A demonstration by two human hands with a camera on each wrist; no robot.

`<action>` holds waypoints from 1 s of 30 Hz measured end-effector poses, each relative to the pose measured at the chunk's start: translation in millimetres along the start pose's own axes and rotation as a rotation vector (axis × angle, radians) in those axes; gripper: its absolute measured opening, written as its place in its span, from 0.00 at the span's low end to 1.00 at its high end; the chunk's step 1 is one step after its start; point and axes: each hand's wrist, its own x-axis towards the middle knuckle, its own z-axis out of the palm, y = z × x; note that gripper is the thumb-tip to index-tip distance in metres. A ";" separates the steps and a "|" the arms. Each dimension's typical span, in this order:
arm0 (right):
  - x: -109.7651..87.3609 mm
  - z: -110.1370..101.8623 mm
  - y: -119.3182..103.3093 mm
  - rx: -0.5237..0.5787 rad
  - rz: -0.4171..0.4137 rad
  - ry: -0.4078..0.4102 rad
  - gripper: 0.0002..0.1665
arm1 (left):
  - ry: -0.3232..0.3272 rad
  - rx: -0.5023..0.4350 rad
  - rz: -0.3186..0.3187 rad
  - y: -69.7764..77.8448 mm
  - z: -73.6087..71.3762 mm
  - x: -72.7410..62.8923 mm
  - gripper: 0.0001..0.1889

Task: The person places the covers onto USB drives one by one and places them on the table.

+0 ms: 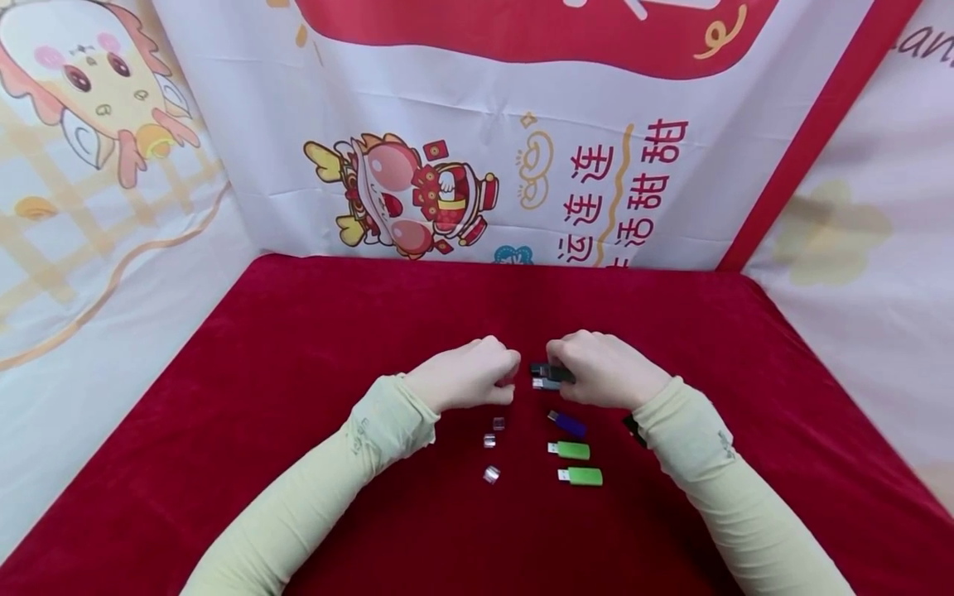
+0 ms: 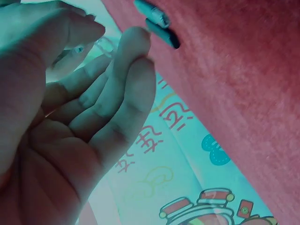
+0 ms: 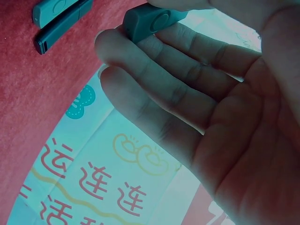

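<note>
My right hand (image 1: 607,368) pinches a dark USB stick (image 3: 152,22) between thumb and fingers; that stick shows best in the right wrist view. Just beside this hand, a black USB stick (image 3: 61,28) and a grey one (image 3: 51,10) lie side by side on the cloth. Left of them, my left hand (image 1: 469,372) has its thumb and index tips close together. Between them is what looks like a small clear cap (image 2: 105,46), largely hidden. Nearer me lie several clear caps (image 1: 489,440), a blue USB stick (image 1: 569,424) and two green USB sticks (image 1: 574,450).
Dark red cloth (image 1: 358,298) covers the table. By the right sleeve (image 1: 686,422) lies a black object (image 1: 633,429), partly covered. A printed white curtain (image 1: 447,91) hangs behind the table, with more curtains on both sides.
</note>
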 end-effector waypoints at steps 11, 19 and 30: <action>-1.2 1.3 2.3 -0.005 -0.022 0.040 0.17 | 0.155 0.003 0.094 4.9 -17.6 -3.4 0.07; -1.8 0.0 1.2 0.013 -0.041 0.048 0.16 | 0.187 0.031 0.120 9.9 -14.6 -1.9 0.03; -0.4 -3.0 -3.2 0.037 -0.076 0.062 0.14 | 0.198 0.055 0.139 10.2 -9.4 -1.5 0.03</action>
